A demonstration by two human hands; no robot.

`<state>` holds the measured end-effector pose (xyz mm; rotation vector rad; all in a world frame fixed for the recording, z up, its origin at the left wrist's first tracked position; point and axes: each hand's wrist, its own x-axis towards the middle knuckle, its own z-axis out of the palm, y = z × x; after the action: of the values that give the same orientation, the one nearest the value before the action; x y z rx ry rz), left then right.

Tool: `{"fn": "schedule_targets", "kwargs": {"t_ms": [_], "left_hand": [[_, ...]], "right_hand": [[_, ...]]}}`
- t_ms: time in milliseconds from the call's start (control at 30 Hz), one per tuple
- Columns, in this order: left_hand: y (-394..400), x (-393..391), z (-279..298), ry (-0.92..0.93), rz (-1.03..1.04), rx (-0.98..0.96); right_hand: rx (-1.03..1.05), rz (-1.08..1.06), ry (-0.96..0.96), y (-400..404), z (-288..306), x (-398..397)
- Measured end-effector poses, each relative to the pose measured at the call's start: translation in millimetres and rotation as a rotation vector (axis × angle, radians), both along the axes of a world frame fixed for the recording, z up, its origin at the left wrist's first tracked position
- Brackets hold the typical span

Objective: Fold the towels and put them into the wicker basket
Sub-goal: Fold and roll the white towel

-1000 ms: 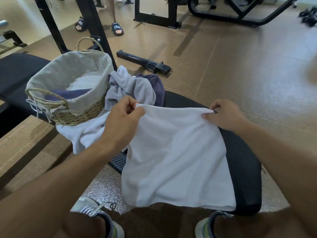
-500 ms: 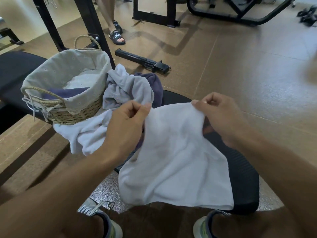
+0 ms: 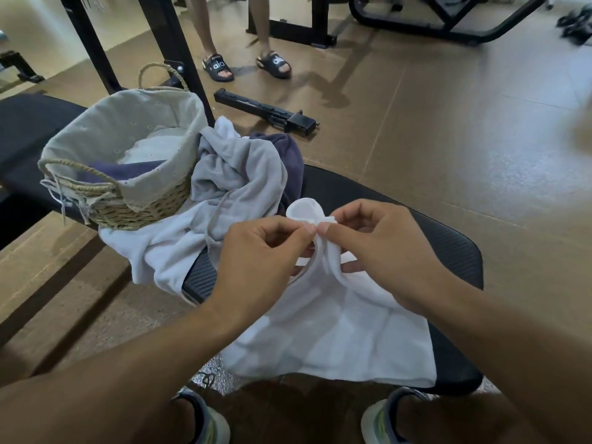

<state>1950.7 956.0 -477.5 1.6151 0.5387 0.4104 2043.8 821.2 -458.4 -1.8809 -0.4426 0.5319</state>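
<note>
A white towel (image 3: 346, 334) hangs over the near end of the black bench (image 3: 448, 251). My left hand (image 3: 259, 261) and my right hand (image 3: 381, 248) pinch its two top corners together at the middle, fingertips touching. A pile of loose towels lies to the left: a grey one (image 3: 237, 174), a dark purple one (image 3: 288, 155) behind it and a white one (image 3: 153, 251) underneath. The wicker basket (image 3: 128, 174) with a cloth liner stands on the bench at left. Inside it lie a folded purple towel and a white one.
A person in black sandals (image 3: 246, 65) stands on the floor behind the bench. A black metal bar (image 3: 266, 110) lies on the floor near them. Black frame posts (image 3: 173, 43) rise behind the basket. My two shoes show at the bottom edge.
My hands have come together, bringing the white towel's two top corners to meet at the middle. The person in sandals has stepped further into view.
</note>
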Motion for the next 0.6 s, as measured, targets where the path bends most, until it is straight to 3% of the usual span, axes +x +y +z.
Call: {"fn": "schedule_targets", "kwargs": {"t_ms": [400, 600], "left_hand": [[-1.7, -3.6, 3.4, -0.016, -0.045, 0.163], [1.8, -2.4, 6.2, -0.007, -0.062, 0.123]], "right_hand": [[-0.158, 0.078, -0.201, -3.9, -0.7, -6.5], [-0.165, 0.053, -0.247, -4.5, -4.2, -0.3]]}}
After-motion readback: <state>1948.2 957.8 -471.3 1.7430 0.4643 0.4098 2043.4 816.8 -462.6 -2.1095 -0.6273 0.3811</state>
